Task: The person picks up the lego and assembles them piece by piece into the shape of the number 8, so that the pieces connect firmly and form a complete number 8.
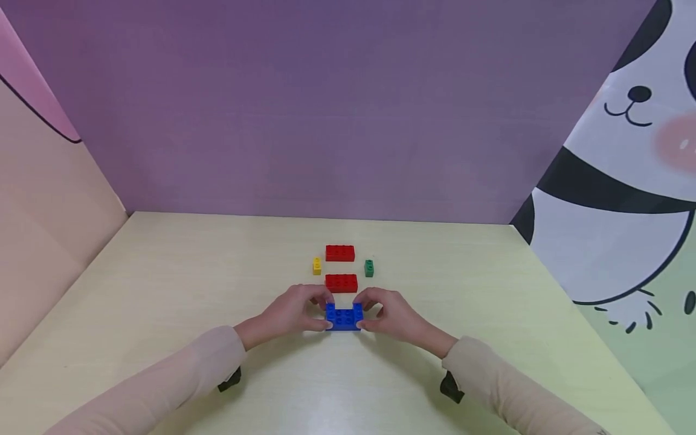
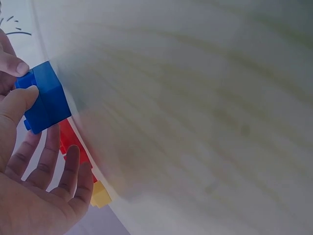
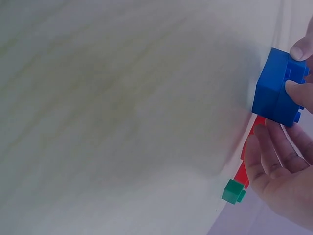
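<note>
A blue toy brick assembly [image 1: 344, 318] stands on the table in the head view, with a raised block at each end and studs showing between them. My left hand [image 1: 304, 307] pinches its left end between thumb and fingers. At the right end, my right hand [image 1: 388, 311] pinches it the same way. The left wrist view shows the blue bricks [image 2: 48, 98] with the left thumb on the studded side. In the right wrist view the right thumb presses the blue bricks [image 3: 275, 90] likewise.
Just beyond the hands lies a red brick [image 1: 341, 283], with another red brick [image 1: 339, 253] farther back. A small yellow brick [image 1: 316, 266] sits left of them and a small green brick [image 1: 369, 268] right. A purple panel [image 1: 326, 121] rises behind the table [image 1: 190, 266].
</note>
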Motion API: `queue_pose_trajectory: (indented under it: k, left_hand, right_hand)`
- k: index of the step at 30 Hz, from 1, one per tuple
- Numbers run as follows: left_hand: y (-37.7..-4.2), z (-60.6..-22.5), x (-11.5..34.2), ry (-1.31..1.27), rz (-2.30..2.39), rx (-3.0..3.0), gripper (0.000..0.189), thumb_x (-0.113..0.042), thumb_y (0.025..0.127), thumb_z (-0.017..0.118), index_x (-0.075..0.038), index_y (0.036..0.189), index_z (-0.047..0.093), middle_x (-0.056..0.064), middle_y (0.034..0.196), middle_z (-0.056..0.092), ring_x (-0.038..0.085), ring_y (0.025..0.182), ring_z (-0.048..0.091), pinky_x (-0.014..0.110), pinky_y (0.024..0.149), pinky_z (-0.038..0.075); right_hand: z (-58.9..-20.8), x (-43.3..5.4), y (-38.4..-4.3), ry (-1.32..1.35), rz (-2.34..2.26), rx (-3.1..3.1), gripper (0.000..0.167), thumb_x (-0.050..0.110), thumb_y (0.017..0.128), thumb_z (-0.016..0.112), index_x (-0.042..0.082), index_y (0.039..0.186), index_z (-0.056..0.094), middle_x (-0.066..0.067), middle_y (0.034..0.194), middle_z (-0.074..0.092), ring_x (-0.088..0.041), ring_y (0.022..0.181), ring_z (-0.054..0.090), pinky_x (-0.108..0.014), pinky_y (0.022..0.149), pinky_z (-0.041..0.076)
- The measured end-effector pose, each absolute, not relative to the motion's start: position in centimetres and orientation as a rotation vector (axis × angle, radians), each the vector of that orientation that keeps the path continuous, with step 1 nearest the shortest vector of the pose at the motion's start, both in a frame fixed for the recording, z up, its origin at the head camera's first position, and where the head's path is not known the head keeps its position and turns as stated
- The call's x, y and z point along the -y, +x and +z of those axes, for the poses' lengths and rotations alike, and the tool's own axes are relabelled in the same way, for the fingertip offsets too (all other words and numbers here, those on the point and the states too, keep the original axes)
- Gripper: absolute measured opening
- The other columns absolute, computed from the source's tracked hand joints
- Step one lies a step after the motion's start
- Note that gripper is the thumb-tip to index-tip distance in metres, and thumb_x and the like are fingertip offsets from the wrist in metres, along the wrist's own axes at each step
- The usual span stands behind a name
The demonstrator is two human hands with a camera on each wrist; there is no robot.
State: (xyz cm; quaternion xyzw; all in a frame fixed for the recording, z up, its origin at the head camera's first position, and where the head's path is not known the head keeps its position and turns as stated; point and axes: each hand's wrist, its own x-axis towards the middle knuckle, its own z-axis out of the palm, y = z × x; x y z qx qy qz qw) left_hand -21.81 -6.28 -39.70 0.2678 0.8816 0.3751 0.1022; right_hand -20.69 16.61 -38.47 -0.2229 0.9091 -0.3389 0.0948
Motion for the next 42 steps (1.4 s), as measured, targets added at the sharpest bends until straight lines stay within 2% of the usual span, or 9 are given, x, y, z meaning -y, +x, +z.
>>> queue_pose_trajectory:
  k: [10, 21, 35, 42]
  left_hand:
    - [-22.27, -40.25, 6.42, 0.803, 1.108, -2.605, 0.033, -0.023, 0.072, 0.077, -0.021, 0.1, 0.059, -0.009, 0.092, 0.06, 0.013, 0.092, 0.054, 0.028, 0.081, 0.048]
    - [-22.38, -40.27, 6.56, 0.782, 1.106, -2.599, 0.033, -0.023, 0.072, 0.077, -0.021, 0.1, 0.059, -0.008, 0.092, 0.059, 0.012, 0.091, 0.054, 0.026, 0.079, 0.049]
    - [-22.53, -40.42, 6.58, 0.829, 1.11, -2.565, 0.035, -0.021, 0.075, 0.075, -0.016, 0.104, 0.057, -0.004, 0.096, 0.06, 0.013, 0.094, 0.054, 0.03, 0.085, 0.049]
    - [-22.45, -40.02, 6.77, 0.851, 1.107, -2.541, 0.035, -0.022, 0.074, 0.075, -0.015, 0.103, 0.057, -0.004, 0.097, 0.059, 0.015, 0.095, 0.053, 0.031, 0.084, 0.049]
  right_hand:
    - [-38.79, -16.94, -21.09, -0.701, -1.029, -2.663, 0.034, 0.014, 0.077, 0.073, 0.009, 0.107, 0.058, -0.007, 0.103, 0.063, -0.023, 0.094, 0.06, -0.02, 0.068, 0.05]
    - [-38.95, -17.0, -21.41, -0.71, -1.009, -2.655, 0.033, 0.017, 0.077, 0.072, 0.01, 0.106, 0.059, -0.005, 0.103, 0.063, -0.022, 0.094, 0.058, -0.021, 0.066, 0.049]
    - [-38.88, -16.98, -21.46, -0.674, -1.004, -2.656, 0.034, 0.017, 0.077, 0.073, 0.01, 0.107, 0.06, -0.005, 0.104, 0.063, -0.022, 0.095, 0.058, -0.021, 0.066, 0.048]
    - [-38.85, -17.02, -21.47, -0.679, -1.01, -2.65, 0.034, 0.016, 0.077, 0.072, 0.009, 0.107, 0.059, -0.006, 0.104, 0.063, -0.022, 0.096, 0.058, -0.021, 0.067, 0.048]
